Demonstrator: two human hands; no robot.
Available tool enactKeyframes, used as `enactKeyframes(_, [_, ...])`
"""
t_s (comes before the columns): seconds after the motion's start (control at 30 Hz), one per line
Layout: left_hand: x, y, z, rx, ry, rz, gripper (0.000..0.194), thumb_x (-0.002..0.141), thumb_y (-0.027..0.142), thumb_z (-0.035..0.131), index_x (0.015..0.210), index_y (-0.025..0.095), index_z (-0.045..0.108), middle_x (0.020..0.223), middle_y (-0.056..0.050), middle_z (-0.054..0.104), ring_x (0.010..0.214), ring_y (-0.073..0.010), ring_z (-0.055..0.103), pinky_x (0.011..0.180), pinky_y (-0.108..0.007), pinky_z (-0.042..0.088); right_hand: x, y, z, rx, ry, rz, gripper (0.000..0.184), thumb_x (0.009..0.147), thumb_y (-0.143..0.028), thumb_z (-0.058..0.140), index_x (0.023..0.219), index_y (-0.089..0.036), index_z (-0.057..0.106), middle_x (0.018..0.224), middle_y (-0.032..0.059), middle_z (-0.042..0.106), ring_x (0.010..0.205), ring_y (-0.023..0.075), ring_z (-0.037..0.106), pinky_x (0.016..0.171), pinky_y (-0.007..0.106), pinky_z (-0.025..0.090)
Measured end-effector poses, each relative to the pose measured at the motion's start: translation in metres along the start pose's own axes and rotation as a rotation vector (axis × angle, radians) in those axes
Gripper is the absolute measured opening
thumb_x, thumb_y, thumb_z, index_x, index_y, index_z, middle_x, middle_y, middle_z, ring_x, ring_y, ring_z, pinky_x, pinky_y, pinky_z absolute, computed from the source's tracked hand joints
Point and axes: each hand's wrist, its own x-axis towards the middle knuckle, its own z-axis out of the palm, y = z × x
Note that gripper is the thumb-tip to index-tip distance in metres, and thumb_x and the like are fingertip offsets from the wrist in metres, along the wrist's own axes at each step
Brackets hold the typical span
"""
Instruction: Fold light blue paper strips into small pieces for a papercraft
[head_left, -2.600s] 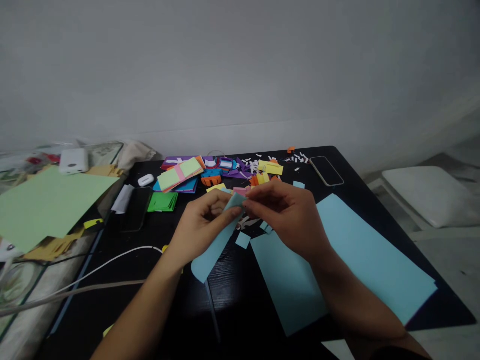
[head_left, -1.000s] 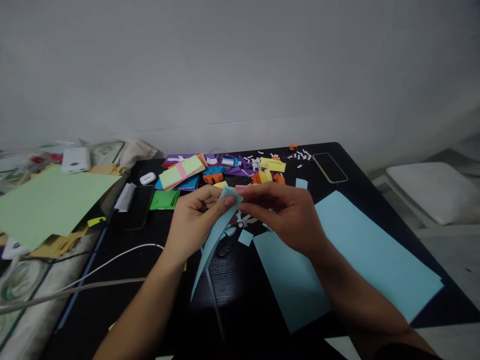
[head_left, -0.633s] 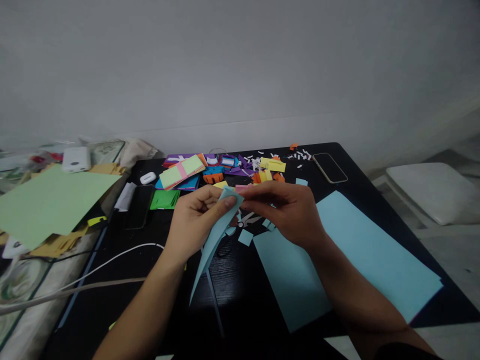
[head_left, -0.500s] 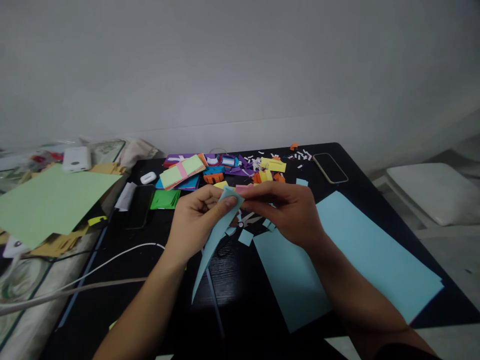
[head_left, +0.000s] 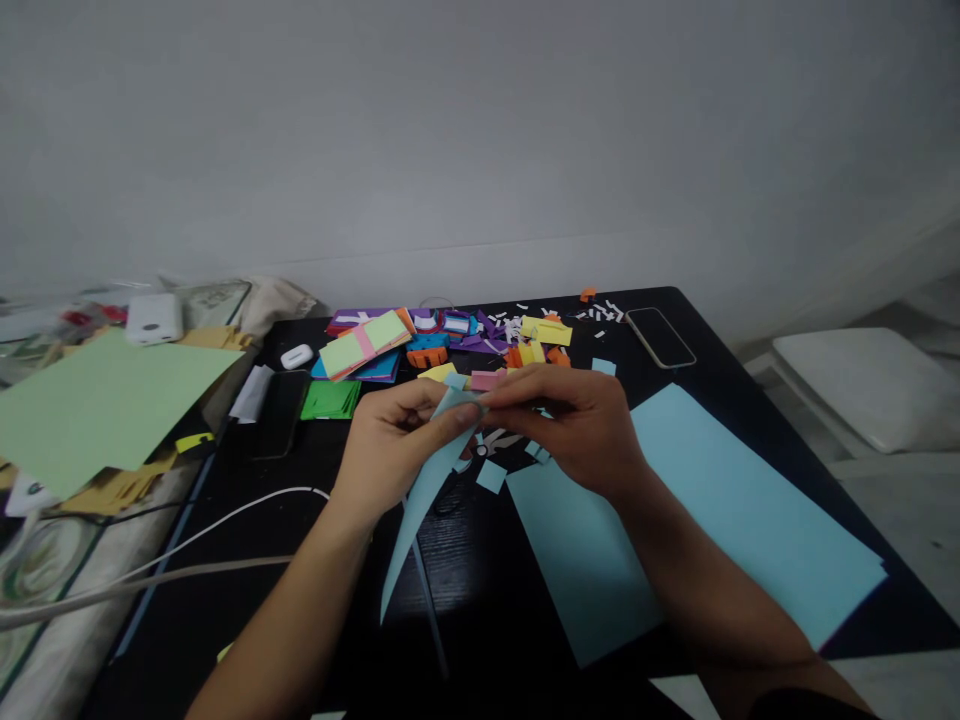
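Observation:
A light blue sheet of paper hangs edge-on from my left hand, whose thumb and fingers pinch its upper end. My right hand is closed, its thumb and forefinger pinching the same upper edge beside the left thumb. The fingertips of both hands meet there and hide the exact fold or corner. Below and behind the hands lie scissors, partly covered, and small light blue paper squares. One light blue sheet rests under my right forearm.
More light blue sheets lie at the right. Behind my hands are coloured paper bundles, green slips and white scraps. A phone lies back right; an earbud case and cables are left.
The hanging sheet has swung slightly, its lower tip a little further down and left. My fingertips have shifted slightly at its upper edge, and both hands keep their pinch.

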Motion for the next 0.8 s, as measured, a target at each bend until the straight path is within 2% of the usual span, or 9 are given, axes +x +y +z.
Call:
enactKeyframes(0.33, [0.0002,0.0002,0.0023,0.048,0.016,0.035,0.021,0.082,0.035,0.084,0.072,0.018,0.075,0.061,-0.001,0.072,0.049,-0.013,0.064,0.045,-0.021,0.049,-0.0001,-0.0037,-0.0005,0.0,0.001,0.046,0.009,0.083,-0.032,0.087,0.092,-0.03,0.085,0.09,0.0015,0.081,0.083,0.0189,0.077,0.073,0.033,0.067])
enactKeyframes(0.57, [-0.0004,0.0017,0.0039,0.037,0.034,0.048,0.021,0.082,0.031,0.083,0.07,0.017,0.074,0.06,0.0,0.071,0.048,-0.0114,0.062,0.046,-0.02,0.048,0.0005,-0.0041,-0.0007,-0.004,-0.006,0.028,0.013,0.082,-0.027,0.087,0.093,-0.031,0.085,0.089,-0.0001,0.081,0.082,0.0176,0.077,0.073,0.031,0.066])
enactKeyframes(0.8, [0.0,0.0018,0.0029,0.055,0.034,0.018,0.024,0.081,0.035,0.084,0.07,0.016,0.073,0.06,-0.001,0.071,0.048,-0.0125,0.061,0.045,-0.021,0.047,0.0012,-0.0038,-0.0009,-0.006,-0.006,0.021,0.011,0.082,-0.028,0.087,0.092,-0.031,0.085,0.088,0.0001,0.081,0.081,0.0182,0.077,0.072,0.031,0.066])
